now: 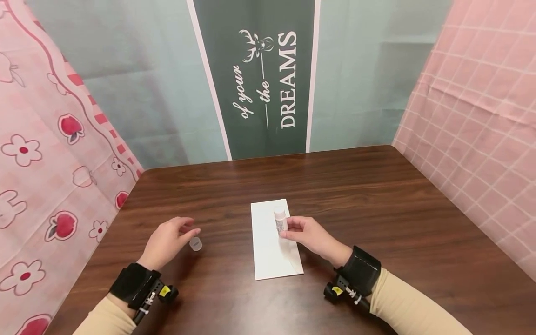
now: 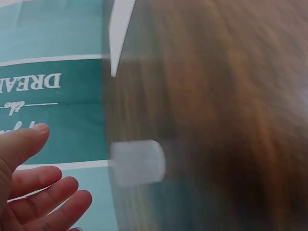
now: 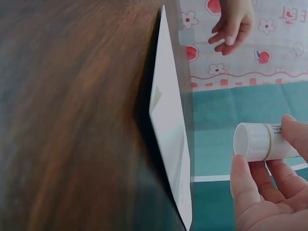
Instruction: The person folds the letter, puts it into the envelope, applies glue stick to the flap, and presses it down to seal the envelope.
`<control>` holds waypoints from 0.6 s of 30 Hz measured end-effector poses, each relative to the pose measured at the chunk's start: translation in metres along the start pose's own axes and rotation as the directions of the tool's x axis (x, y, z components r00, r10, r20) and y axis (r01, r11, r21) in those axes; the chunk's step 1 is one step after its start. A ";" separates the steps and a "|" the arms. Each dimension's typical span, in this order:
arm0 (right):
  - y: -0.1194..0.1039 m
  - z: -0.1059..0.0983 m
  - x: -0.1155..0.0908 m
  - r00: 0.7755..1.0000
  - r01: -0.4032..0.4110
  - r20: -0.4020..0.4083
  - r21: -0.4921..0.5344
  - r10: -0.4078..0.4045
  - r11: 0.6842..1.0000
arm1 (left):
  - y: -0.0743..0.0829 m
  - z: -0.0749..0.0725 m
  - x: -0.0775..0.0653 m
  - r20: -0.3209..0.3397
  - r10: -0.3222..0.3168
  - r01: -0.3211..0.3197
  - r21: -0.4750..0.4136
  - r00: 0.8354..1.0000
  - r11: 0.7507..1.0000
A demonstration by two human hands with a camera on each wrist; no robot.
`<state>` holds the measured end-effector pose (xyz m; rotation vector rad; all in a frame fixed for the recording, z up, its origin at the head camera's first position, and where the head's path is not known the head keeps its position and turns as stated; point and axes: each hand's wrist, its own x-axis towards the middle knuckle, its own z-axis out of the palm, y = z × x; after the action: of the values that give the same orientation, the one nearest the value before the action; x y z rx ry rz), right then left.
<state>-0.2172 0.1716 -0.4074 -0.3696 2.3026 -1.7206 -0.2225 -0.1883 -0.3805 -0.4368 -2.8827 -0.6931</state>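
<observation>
My right hand (image 1: 311,235) holds a white glue stick (image 1: 280,221) above a flat white paper piece (image 1: 272,251) that looks like an envelope. In the right wrist view the thumb and fingers grip the glue stick (image 3: 257,142) around its printed barrel, and its near end faces the camera. A translucent cap (image 1: 195,244) stands on the table just beside the fingertips of my left hand (image 1: 167,239). The left wrist view shows that cap (image 2: 138,162) apart from the left hand (image 2: 43,192), whose fingers are loosely bent around nothing.
The dark wood table (image 1: 360,195) carries the paper near its middle. Behind it hangs a green curtain with lettering (image 1: 268,79). Pink patterned cloths close in the left (image 1: 63,177) and right (image 1: 473,121) sides. Each wrist wears a black strap with a camera.
</observation>
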 end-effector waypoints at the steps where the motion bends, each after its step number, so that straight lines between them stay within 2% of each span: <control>1: 0.001 0.000 0.000 1.000 0.002 0.002 0.002 -0.002 1.000 | -0.002 0.001 -0.002 0.015 0.000 0.000 0.019 1.000 1.000; 6: 0.002 -0.002 -0.001 1.000 0.004 0.006 0.013 -0.005 1.000 | -0.009 0.005 -0.007 0.078 -0.001 -0.007 0.097 0.997 0.995; 18: 0.005 -0.003 -0.001 1.000 -0.001 0.028 0.019 0.001 1.000 | -0.010 0.016 -0.008 0.187 -0.027 0.000 0.143 0.982 0.990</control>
<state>-0.2175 0.1760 -0.4109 -0.3860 2.2647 -1.7247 -0.2191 -0.1912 -0.4003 -0.4884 -3.0896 -0.4662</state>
